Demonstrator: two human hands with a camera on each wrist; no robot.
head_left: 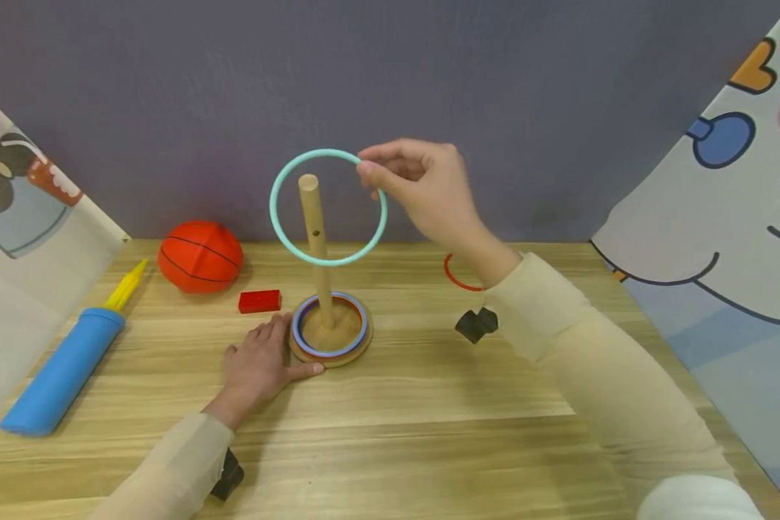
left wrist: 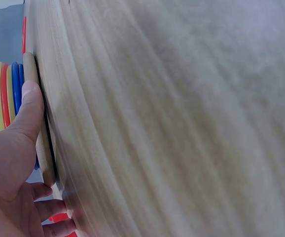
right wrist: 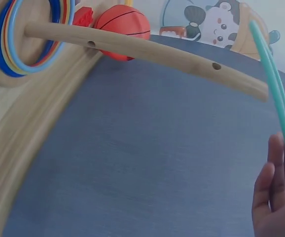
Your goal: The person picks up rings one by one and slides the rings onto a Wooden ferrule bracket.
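Note:
My right hand [head_left: 432,188] pinches a mint-green ring [head_left: 274,206] by its upper right edge, thumb against fingers. The ring hangs in the air by the top of a wooden peg [head_left: 313,213]; in the right wrist view it appears edge-on beside the peg's tip. Several coloured rings [right wrist: 18,64], light blue on top, lie stacked around the foot of the peg. On the table, my left hand [head_left: 256,365] rests against the round wooden base [head_left: 367,336], its thumb along the near rim and its straight fingers by the left side.
A red ring [head_left: 455,280] lies at the back right, partly hidden by the right arm. Left of the stand are a red block [head_left: 260,301], a red ball [head_left: 200,256] with black lines, and a blue hand pump [head_left: 65,372] with a yellow tip. A grey panel [head_left: 526,108] stands behind.

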